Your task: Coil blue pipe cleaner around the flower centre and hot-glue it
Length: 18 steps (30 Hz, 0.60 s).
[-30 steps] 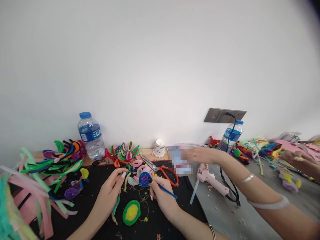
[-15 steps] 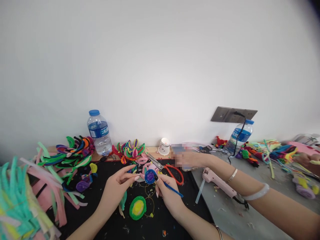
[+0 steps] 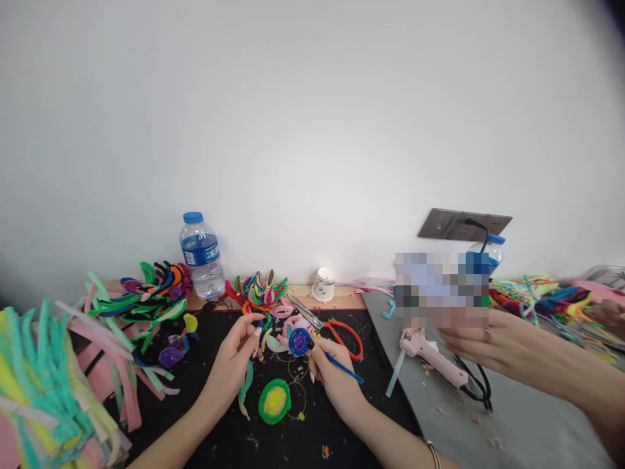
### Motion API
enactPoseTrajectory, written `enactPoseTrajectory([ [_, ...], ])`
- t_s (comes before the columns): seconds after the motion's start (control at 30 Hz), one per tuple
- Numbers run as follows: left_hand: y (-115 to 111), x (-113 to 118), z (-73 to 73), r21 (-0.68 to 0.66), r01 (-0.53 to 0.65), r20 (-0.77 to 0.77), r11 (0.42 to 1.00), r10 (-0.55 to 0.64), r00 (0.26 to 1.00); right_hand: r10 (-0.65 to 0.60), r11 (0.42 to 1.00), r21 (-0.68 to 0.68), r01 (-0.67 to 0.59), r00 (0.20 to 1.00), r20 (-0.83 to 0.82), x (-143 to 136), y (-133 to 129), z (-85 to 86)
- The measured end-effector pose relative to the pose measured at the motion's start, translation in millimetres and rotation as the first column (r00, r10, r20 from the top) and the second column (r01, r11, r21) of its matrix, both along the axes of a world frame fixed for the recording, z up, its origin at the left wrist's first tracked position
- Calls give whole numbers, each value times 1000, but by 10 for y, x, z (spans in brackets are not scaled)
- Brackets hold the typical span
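Note:
Between the thumb and fingers of my right hand (image 3: 334, 374) is a blue and purple pipe-cleaner coil (image 3: 299, 341), its blue tail reaching to the lower right. My left hand (image 3: 233, 355) is to the left of the coil, thumb and fingertips pinched together near small dark blue and green pieces; what they hold is too small to make out. Pink pipe-cleaner loops (image 3: 280, 312) lie behind the coil. Below my hands a green disc with a yellow centre (image 3: 274, 401) rests on the black mat (image 3: 219, 433). Open scissors with red handles (image 3: 344, 335) lie behind my right hand.
Pipe-cleaner bundles (image 3: 43, 384) fill the left side. A water bottle (image 3: 202, 257) and a paper cup (image 3: 323, 284) stand by the wall. At right, another person's hand and forearm (image 3: 532, 352) reach over the grey table (image 3: 517, 430), beside a pink glue gun (image 3: 434, 358).
The other person's hand has moved right, from beside the cup to above the glue gun, where a blurred patch now shows. My left fingertips have shifted slightly away from the coil.

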<state>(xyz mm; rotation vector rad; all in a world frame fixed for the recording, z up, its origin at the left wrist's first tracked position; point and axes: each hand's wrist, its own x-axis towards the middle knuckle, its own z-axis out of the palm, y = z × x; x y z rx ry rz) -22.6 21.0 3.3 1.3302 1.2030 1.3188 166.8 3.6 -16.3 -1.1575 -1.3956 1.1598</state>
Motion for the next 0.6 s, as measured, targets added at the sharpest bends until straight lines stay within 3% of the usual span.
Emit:
enactPoseTrajectory([
  [0.17, 5, 2, -43, -55, 45, 99, 997, -39, 994, 2, 1000, 7, -2, 1000, 6, 3, -2, 1],
  [0.6, 28, 12, -62, -13, 5, 9, 1000, -5, 1000, 6, 1000, 2, -6, 1000, 4, -17, -22, 106],
])
